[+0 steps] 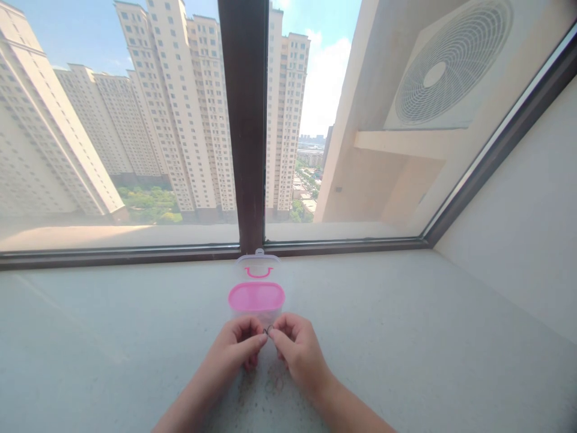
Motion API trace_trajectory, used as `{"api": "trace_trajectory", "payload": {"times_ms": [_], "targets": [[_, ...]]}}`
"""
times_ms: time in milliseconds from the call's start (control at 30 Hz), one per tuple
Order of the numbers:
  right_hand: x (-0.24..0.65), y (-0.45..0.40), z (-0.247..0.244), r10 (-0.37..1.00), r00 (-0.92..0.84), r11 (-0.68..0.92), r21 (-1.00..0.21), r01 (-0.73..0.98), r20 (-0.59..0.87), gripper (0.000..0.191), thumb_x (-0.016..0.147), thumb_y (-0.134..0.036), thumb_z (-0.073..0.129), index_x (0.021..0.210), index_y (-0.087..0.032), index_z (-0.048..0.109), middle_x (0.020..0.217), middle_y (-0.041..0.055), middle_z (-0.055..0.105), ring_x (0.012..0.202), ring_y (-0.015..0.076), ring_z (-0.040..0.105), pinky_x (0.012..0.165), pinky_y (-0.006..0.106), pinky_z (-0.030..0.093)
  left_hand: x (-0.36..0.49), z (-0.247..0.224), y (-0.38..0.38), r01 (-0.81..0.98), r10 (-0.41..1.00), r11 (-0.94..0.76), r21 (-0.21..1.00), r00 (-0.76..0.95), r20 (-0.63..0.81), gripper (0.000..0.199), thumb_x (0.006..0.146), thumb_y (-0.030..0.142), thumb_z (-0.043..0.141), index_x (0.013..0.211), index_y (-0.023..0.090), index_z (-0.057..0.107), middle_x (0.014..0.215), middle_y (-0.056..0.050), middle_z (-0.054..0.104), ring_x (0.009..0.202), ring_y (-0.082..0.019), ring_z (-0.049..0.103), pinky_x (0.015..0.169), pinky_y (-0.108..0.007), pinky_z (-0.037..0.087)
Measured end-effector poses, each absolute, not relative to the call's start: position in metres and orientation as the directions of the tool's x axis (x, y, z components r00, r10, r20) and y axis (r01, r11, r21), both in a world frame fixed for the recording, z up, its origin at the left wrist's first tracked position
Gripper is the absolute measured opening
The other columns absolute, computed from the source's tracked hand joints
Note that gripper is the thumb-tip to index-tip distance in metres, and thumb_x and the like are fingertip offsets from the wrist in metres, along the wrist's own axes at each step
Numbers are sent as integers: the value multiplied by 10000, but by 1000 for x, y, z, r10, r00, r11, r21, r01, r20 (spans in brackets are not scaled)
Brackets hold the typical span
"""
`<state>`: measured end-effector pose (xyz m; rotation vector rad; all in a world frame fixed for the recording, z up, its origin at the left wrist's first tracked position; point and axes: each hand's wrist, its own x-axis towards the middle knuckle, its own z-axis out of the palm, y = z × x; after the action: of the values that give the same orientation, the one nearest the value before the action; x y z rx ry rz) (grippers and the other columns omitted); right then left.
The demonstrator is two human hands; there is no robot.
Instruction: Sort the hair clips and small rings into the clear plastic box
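My left hand [243,341] and my right hand [297,349] meet fingertip to fingertip above the sill, both closed in a pinch. Between them is a thin black loop [270,329], small and dark like an elastic band; whether it is one piece or two linked ones I cannot tell. Just beyond my fingers stands a small clear plastic box [256,296] with a pink oval rim. Its translucent lid [258,260], with a pink handle, is raised at the back. My fingers partly hide the box's front, and its contents are unclear.
The pale windowsill [135,337] stretches to both sides, with dark specks near my wrists. Behind the box rises a dark window post [247,132]. A white wall [518,228] closes off the right. Outside the glass are tall buildings and an air-conditioner unit [451,66].
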<state>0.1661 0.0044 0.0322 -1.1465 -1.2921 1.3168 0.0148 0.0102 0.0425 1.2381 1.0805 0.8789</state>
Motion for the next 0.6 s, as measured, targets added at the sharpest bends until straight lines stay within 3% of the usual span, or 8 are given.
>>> {"api": "trace_trajectory", "payload": {"times_ms": [600], "targets": [[166, 5, 33, 990, -137, -28, -999, -32, -23, 190, 767, -281, 531, 627, -154, 517, 449, -49, 437, 398, 65, 345, 415, 190, 271, 16, 43, 10, 52, 954, 145, 988, 258, -153, 312, 695, 433, 690, 678, 164, 534, 504, 56, 482, 443, -98, 436, 425, -199, 316]]}}
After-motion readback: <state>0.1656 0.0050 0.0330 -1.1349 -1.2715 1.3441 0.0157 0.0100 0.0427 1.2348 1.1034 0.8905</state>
